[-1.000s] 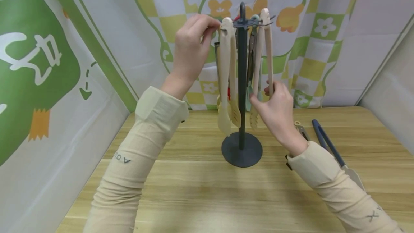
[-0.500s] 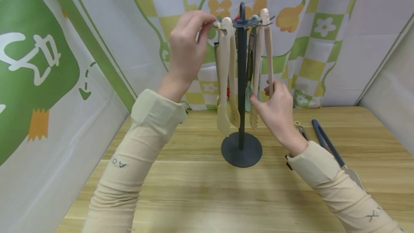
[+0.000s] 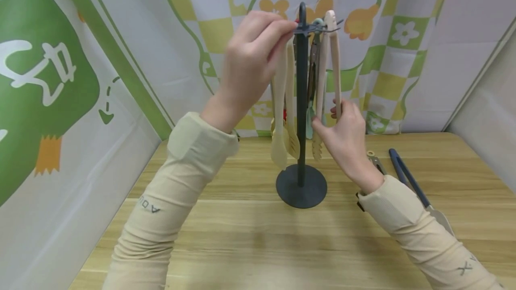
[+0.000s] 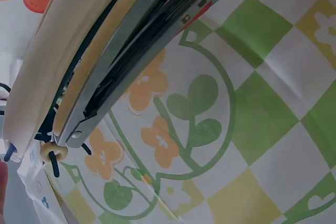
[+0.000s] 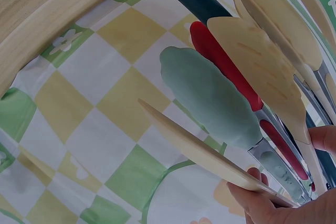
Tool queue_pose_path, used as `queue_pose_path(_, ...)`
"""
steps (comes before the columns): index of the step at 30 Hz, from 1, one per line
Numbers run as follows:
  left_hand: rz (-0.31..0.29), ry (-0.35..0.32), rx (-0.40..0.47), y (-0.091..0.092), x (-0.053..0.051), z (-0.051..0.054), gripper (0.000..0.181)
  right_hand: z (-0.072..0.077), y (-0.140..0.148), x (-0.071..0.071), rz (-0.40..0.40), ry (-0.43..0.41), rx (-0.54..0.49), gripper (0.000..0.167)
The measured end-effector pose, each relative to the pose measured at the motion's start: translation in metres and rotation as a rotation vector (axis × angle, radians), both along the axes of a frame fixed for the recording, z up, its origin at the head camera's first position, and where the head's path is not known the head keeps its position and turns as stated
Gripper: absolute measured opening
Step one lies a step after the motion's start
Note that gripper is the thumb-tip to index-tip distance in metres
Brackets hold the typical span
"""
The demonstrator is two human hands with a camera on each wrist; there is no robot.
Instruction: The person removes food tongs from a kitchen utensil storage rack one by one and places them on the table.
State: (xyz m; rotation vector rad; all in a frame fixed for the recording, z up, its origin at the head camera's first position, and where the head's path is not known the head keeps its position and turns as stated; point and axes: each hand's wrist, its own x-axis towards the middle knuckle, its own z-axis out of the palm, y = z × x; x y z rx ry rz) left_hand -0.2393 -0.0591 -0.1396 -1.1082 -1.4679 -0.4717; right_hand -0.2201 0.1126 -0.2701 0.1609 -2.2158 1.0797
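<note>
A dark grey stand [image 3: 301, 147] with a round base and hooks at its top bears several hanging tongs. My left hand [image 3: 254, 59] is at the stand's top, fingertips against the hook ring by the post; its grip is hidden by the hand itself. Beneath it hang cream tongs [image 3: 280, 120], with silver-armed tongs [image 4: 121, 51] behind them in the left wrist view. On the right side my right hand [image 3: 344, 131] holds the arms of beige tongs [image 3: 334, 61] between thumb and fingers. Mint-green tongs [image 5: 210, 98] and red-tipped tongs [image 5: 223, 59] hang between in the right wrist view.
Blue-handled tongs [image 3: 411, 176] lie on the wooden table [image 3: 242, 236] at the right, partly behind the right forearm. Near them is a metal piece with a yellow ring [image 3: 375, 161]. A patterned cloth [image 3: 391, 66] hangs behind the stand.
My left hand has moved right, from the yellow ring at the left hook's end to the hook ring by the post. The right hand has stayed on the beige tongs.
</note>
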Motion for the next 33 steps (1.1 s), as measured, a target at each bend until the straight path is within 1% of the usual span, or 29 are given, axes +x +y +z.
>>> queue_pose_path(7, 0.077, 0.002, -0.139, 0.007, 0.003, -0.002, 0.027, -0.001, 0.0, -0.001, -0.002, -0.01, 0.008, 0.034)
queue_pose_path(15, 0.124, -0.064, -0.224, 0.017, 0.006, -0.001, 0.031, 0.0, -0.001, 0.0, -0.01, -0.042, 0.003, 0.04)
queue_pose_path(20, 0.132, -0.097, -0.237, 0.02, 0.008, 0.0, 0.032, -0.001, -0.002, 0.0, -0.014, -0.057, 0.006, 0.04)
queue_pose_path(24, 0.128, -0.113, -0.238, 0.02, 0.009, -0.001, 0.03, -0.002, -0.002, 0.0, -0.008, -0.075, -0.001, 0.048)
queue_pose_path(28, 0.119, -0.118, -0.234, 0.02, 0.009, -0.001, 0.028, -0.004, -0.003, -0.001, -0.006, -0.083, -0.006, 0.058)
queue_pose_path(33, 0.114, -0.112, -0.228, 0.02, 0.01, -0.002, 0.028, -0.005, -0.005, -0.001, -0.013, -0.076, -0.004, 0.059)
